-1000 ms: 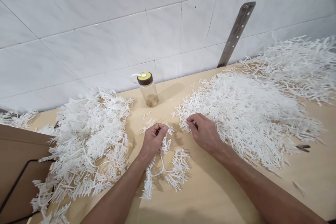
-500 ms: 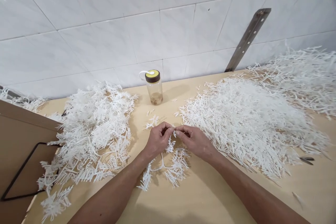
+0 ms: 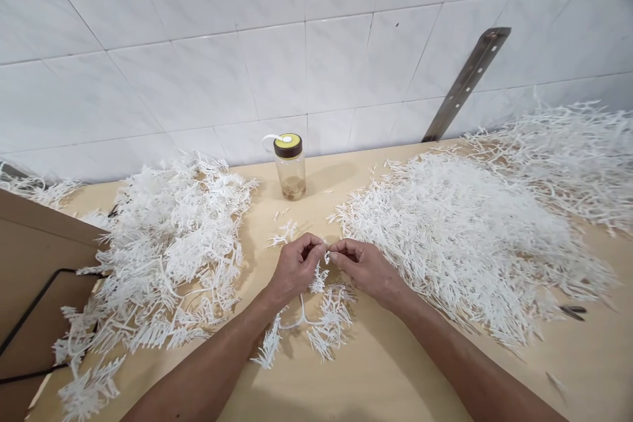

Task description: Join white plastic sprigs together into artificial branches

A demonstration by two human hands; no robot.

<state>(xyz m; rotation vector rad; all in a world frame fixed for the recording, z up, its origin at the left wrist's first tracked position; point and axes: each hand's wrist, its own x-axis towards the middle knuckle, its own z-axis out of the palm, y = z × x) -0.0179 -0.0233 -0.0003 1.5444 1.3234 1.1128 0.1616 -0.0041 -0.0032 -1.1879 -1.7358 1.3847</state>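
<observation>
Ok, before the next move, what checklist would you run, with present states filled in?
1. Left hand grip on the white branched piece: ok, fingers closed at its far end.
2. Right hand grip on a strand: cannot tell, the fingertips hide it.
3. Bottle upright, lid on: ok.
4. Left pile and right pile apart: ok.
5. Dark tool away from both hands: ok.
6. No loose bits near the left hand: not ok, a small sprig lies just beyond.

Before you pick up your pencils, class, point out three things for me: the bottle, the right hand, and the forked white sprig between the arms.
Bottle (image 3: pixel 291 173): head view, middle of its clear body.
Right hand (image 3: pixel 364 268): head view, back of the hand.
Sprig (image 3: pixel 303 322): head view, fork of its stem.
</observation>
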